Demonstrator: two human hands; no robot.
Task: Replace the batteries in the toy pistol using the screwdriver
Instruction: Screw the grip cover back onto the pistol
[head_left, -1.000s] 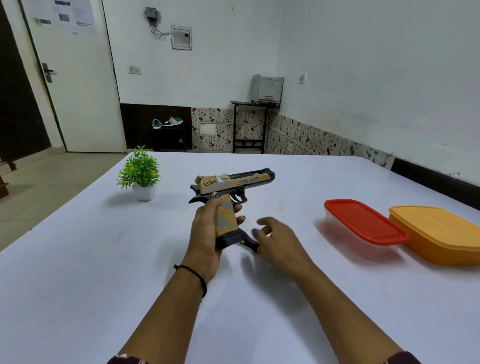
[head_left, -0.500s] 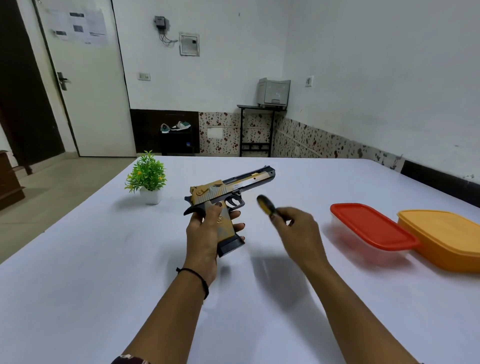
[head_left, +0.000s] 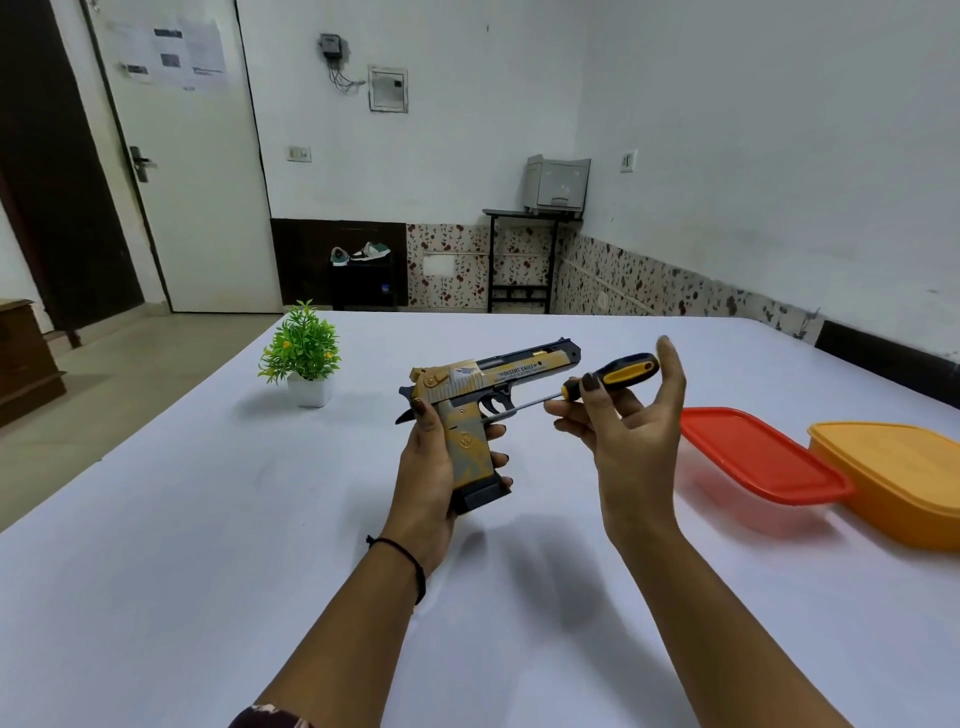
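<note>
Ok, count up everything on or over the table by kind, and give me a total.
Toy pistol: 1, in the left hand
Screwdriver: 1, in the right hand
Lidded boxes: 2, red-lidded box and orange box
Potted plant: 1
Total: 5

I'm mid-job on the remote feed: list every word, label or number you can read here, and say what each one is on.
"DESERT EAGLE": on the slide of the toy pistol, held in the left hand.
Smaller line beneath it on the slide: too small to read.
Round emblem on the pistol grip: unreadable.
Papers on the door: printed, but blurred.
Screwdriver in the right hand: no text visible.
Red-lidded container and orange container: no labels visible.
</note>
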